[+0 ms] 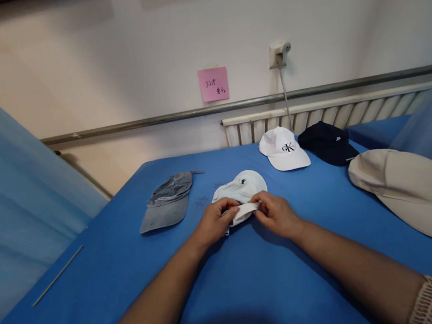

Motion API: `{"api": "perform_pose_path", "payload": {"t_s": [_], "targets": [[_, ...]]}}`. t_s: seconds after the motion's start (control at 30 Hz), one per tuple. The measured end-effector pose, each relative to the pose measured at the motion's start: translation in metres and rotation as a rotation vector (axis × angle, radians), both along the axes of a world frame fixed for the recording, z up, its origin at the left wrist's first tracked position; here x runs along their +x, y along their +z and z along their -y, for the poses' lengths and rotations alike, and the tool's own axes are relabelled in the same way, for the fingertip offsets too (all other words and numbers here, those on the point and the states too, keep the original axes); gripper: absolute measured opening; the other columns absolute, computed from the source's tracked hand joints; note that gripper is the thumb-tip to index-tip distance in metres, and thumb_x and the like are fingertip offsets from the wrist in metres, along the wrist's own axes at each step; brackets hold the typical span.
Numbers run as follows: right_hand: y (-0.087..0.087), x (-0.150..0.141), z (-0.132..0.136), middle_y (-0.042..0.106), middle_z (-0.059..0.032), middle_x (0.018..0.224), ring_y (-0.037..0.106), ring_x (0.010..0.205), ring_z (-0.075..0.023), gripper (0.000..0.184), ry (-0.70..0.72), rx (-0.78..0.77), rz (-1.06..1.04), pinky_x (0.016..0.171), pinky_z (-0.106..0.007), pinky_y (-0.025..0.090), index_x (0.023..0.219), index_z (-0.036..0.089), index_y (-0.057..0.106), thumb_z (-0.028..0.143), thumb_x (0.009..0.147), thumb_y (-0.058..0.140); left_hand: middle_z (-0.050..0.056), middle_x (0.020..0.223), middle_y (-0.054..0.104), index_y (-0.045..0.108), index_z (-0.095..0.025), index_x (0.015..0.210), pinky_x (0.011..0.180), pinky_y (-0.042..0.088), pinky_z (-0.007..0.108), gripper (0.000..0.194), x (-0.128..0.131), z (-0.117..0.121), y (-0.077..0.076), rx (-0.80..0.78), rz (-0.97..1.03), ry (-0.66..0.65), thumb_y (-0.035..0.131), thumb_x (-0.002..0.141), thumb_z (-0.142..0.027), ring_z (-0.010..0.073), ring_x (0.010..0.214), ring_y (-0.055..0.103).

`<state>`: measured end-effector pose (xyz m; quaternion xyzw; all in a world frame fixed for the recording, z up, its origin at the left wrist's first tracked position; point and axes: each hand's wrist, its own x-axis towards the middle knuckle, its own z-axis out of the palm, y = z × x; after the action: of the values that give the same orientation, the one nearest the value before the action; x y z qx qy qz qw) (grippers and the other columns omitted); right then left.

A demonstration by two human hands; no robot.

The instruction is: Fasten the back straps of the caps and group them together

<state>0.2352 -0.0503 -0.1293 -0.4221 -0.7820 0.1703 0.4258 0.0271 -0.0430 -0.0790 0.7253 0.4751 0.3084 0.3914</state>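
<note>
While left hand (214,220) and right hand (278,214) pinch pale cap (237,188), blue-covered table (228,288) spreads below, radiator (326,116) along wall (133,63).

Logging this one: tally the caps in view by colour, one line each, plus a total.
White or near-white: 2, the lettered cap and the pale cap gripped by the left hand and right hand
Grey: 1, the grey cap
Black or very dark: 1, the dark cap
Beige: 1, the beige cap
Total: 5
</note>
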Motion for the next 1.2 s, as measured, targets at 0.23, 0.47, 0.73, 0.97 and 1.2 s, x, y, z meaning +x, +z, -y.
{"api": "perform_pose_path", "payload": {"t_s": [0.23, 0.47, 0.73, 0.97, 1.2], "targets": [[0.008, 0.004, 0.003, 0.054, -0.0138, 0.124, 0.060, 0.093, -0.0208, 0.022, 0.002, 0.243, 0.102, 0.078, -0.033, 0.049, 0.096, 0.020, 0.050, 0.005, 0.080, 0.049, 0.002, 0.078, 0.069, 0.070, -0.017, 0.086, 0.067, 0.043, 0.026, 0.021, 0.000, 0.008, 0.008, 0.292, -0.168, 0.062, 0.057, 0.086, -0.034, 0.0149, 0.070, 0.058], [0.009, 0.010, 0.001, 0.054, -0.0126, 0.126, 0.058, 0.073, -0.0145, 0.034, 0.031, 0.043, 0.034, 0.076, -0.033, 0.050, 0.117, 0.020, 0.047, 0.016, 0.085, 0.055, 0.004, 0.085, 0.070, 0.070, -0.018, 0.087, 0.072, 0.044, 0.028, 0.020, -0.008, 0.004, 0.012, 0.389, -0.235, 0.073, 0.058, 0.086, -0.034, 0.0171, 0.076, 0.061], [0.006, 0.011, -0.005, 0.061, -0.0029, 0.092, 0.054, 0.073, -0.0140, 0.008, 0.174, -0.061, 0.096, 0.067, -0.026, 0.042, 0.089, 0.021, 0.056, 0.029, 0.088, 0.059, 0.004, 0.091, 0.070, 0.068, -0.020, 0.096, 0.081, 0.045, 0.030, 0.017, -0.002, 0.009, 0.002, 0.472, -0.283, -0.032, 0.056, 0.090, -0.030, 0.0173, 0.082, 0.061], [0.006, 0.005, -0.001, 0.056, -0.0036, 0.085, 0.051, 0.071, -0.0160, 0.008, -0.095, 0.084, 0.375, 0.062, -0.026, 0.034, 0.081, 0.019, 0.053, 0.014, 0.077, 0.057, 0.007, 0.095, 0.065, 0.065, -0.020, 0.099, 0.076, 0.043, 0.029, 0.016, 0.001, 0.017, 0.001, 0.625, -0.432, -0.094, 0.061, 0.087, -0.030, 0.0191, 0.084, 0.059], [0.001, 0.010, -0.011, 0.056, -0.0042, 0.080, 0.050, 0.067, -0.0172, 0.014, -0.383, 0.104, 0.353, 0.059, -0.028, 0.031, 0.078, 0.020, 0.052, 0.007, 0.074, 0.050, 0.007, 0.080, 0.062, 0.067, -0.020, 0.091, 0.070, 0.040, 0.030, 0.025, 0.017, 0.037, -0.004, 0.846, -0.546, -0.268, 0.042, 0.093, -0.016, 0.0176, 0.072, 0.053]]}}
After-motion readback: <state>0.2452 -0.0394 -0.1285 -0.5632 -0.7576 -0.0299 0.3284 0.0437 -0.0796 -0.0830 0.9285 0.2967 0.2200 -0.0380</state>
